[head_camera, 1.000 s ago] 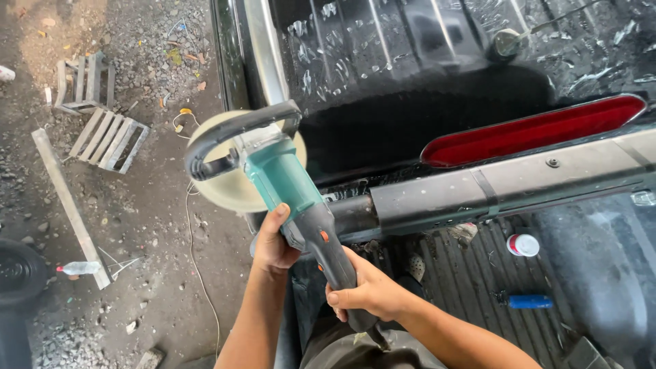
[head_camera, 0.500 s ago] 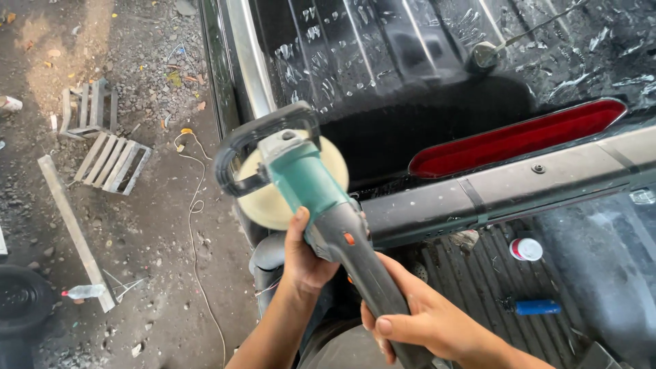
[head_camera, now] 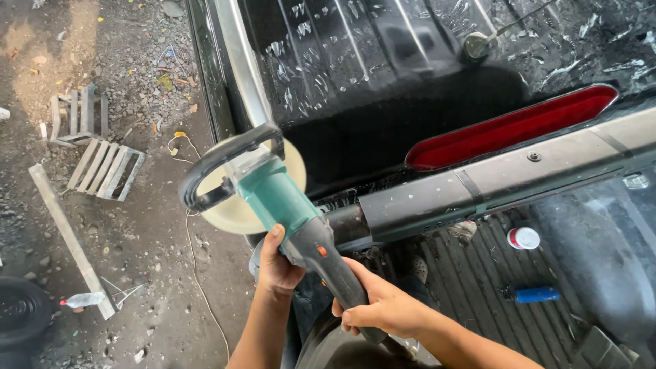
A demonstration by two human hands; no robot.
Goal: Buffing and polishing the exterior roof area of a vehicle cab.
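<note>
Nearest, low centre: my right hand (head_camera: pixel 383 307) wraps the dark grey rear grip of the teal electric polisher (head_camera: pixel 294 212). Left of it, my left hand (head_camera: pixel 277 263) clasps the polisher's body. Beyond: its cream round pad (head_camera: pixel 236 212) at the glossy black vehicle roof's (head_camera: pixel 383 75) edge. Upper left: grey wooden pallets (head_camera: pixel 102 167) on dirt.

Both bare forearms reach up from below; left hand (head_camera: pixel 279 263) and right hand (head_camera: pixel 379 307) curl closed, close together.
</note>
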